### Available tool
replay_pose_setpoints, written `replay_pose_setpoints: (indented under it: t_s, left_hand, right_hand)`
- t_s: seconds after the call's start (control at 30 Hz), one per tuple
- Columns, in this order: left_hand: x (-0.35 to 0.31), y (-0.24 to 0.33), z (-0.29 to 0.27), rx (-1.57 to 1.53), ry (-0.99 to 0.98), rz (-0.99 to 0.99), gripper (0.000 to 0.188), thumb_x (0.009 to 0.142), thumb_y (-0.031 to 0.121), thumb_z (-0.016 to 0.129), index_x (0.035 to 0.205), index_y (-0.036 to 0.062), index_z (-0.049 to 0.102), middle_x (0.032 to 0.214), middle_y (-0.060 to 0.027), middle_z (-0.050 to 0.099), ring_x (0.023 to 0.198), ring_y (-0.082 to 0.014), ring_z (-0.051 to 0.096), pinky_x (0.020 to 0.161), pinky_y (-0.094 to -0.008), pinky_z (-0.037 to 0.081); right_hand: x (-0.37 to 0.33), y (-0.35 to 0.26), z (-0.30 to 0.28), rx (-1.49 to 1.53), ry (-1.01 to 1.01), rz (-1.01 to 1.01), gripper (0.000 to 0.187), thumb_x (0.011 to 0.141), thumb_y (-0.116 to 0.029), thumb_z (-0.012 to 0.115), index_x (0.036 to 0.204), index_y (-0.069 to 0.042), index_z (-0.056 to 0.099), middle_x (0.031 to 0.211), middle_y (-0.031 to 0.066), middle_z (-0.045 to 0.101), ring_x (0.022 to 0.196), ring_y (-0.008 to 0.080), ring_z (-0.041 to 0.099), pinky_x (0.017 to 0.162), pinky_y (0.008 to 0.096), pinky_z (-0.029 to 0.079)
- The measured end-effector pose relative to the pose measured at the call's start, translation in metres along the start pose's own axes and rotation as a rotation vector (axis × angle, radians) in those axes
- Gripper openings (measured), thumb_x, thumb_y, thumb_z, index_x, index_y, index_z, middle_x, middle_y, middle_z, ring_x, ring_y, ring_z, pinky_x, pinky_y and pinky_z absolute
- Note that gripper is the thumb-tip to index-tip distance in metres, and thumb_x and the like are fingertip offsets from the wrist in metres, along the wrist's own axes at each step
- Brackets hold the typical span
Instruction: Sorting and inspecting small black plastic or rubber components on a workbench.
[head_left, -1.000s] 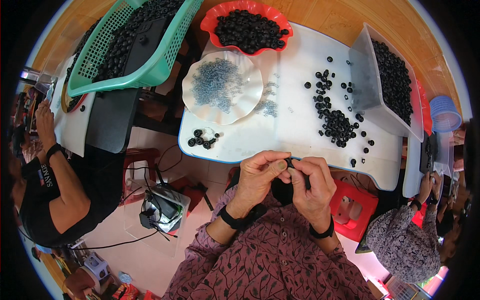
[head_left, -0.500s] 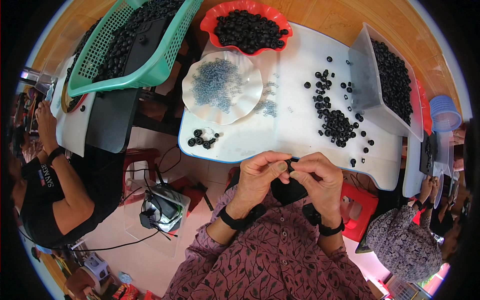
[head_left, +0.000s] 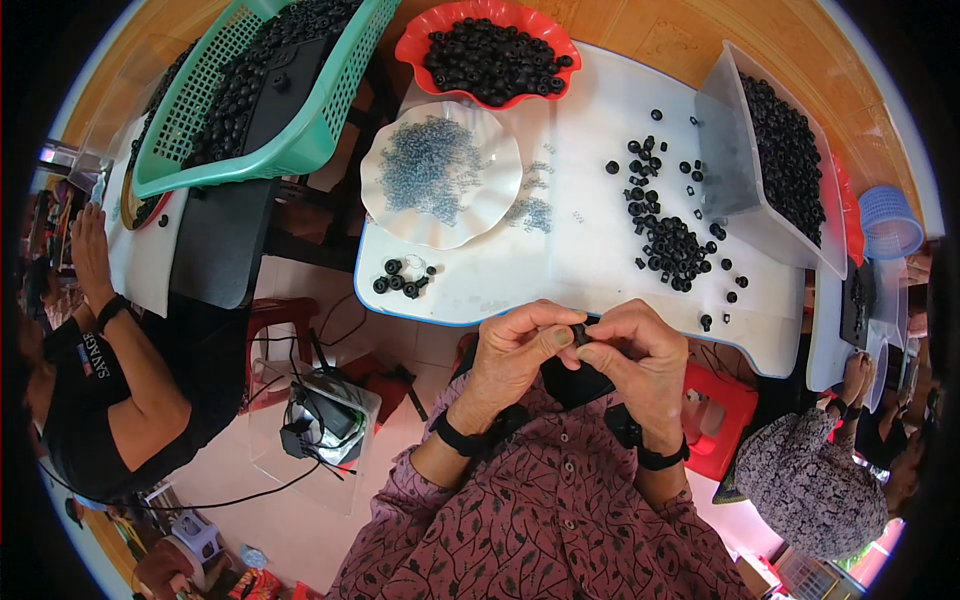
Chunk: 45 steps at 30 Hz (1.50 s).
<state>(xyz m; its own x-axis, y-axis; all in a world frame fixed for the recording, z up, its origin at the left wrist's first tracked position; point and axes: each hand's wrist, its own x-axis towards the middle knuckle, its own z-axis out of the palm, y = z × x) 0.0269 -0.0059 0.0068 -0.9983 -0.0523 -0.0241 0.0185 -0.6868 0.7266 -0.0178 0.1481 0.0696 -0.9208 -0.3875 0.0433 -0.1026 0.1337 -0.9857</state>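
My left hand (head_left: 515, 355) and my right hand (head_left: 640, 360) meet in front of my chest, just off the near table edge. Thumbs and fingertips of both pinch one small black plastic part (head_left: 580, 334), mostly covered by the fingers. Beyond my right hand lies a loose pile of small black parts (head_left: 676, 250) on the white table (head_left: 590, 270). Several black round pieces (head_left: 400, 280) sit at the table's left corner. A white wavy-edged plate (head_left: 495, 190) holds a heap of tiny springs (head_left: 425, 165), with more springs (head_left: 533, 213) lying beside it.
At the back stands a red wavy bowl (head_left: 408, 50) of black pieces. A clear bin (head_left: 722, 165) of black parts is at the right, a green basket (head_left: 300, 150) at the left. Co-workers (head_left: 140, 390) sit on both sides. Cables (head_left: 250, 495) trail over the floor.
My fingers have shifted slightly around the black part, and more of it shows between them. The table appears a little further left in view.
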Motion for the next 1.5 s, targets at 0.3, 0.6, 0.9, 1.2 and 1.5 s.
replay_pose_setpoints:
  t_s: [0.3,0.6,0.9,1.2,1.5]
  left_hand:
    - [0.000,-0.001,-0.005,-0.099,-0.057,-0.026,0.029,0.094,0.005,0.059,0.123,-0.0015,0.055,0.102,-0.0131,0.067,0.075,-0.0117,0.063,0.066,-0.0237,0.054]
    - [0.001,0.006,-0.005,-0.138,-0.093,-0.076,0.039,0.094,0.007,0.060,0.130,-0.0009,0.048,0.101,-0.0150,0.067,0.076,-0.0118,0.064,0.062,-0.0229,0.054]
    - [0.000,0.003,-0.004,-0.186,-0.105,-0.138,0.035,0.093,0.004,0.060,0.127,-0.0017,0.052,0.106,-0.0138,0.066,0.080,-0.0118,0.063,0.062,-0.0228,0.055]
    - [0.000,0.002,-0.003,-0.264,-0.052,-0.135,0.031,0.096,0.007,0.057,0.126,-0.0023,0.056,0.101,-0.0104,0.067,0.077,-0.0128,0.063,0.070,-0.0262,0.055]
    - [0.001,0.006,-0.002,-0.285,-0.093,-0.146,0.030,0.098,0.007,0.053,0.126,-0.0042,0.056,0.098,-0.0117,0.067,0.082,-0.0158,0.067,0.077,-0.0280,0.056]
  right_hand:
    - [0.005,-0.009,0.006,-0.156,-0.048,-0.091,0.035,0.074,0.003,0.076,0.107,-0.003,0.067,0.097,0.0066,0.058,0.081,0.0126,0.061,0.071,0.0254,0.053]
    - [0.005,-0.020,0.005,-0.261,-0.149,-0.108,0.039,0.075,0.001,0.074,0.112,-0.003,0.068,0.094,0.0055,0.054,0.078,0.0133,0.058,0.070,0.0253,0.051]
    - [0.003,-0.020,0.003,-0.321,-0.186,-0.117,0.038,0.076,-0.002,0.075,0.113,-0.003,0.067,0.094,0.0061,0.053,0.077,0.0147,0.059,0.068,0.0260,0.051]
    - [0.003,-0.015,0.008,-0.208,-0.059,-0.151,0.022,0.082,0.003,0.068,0.104,0.001,0.064,0.097,0.0084,0.056,0.079,0.0152,0.063,0.069,0.0256,0.052]
    - [0.000,-0.002,0.008,-0.154,0.073,-0.143,0.012,0.084,0.004,0.067,0.096,0.001,0.063,0.095,0.0093,0.063,0.081,0.0139,0.065,0.073,0.0242,0.051]
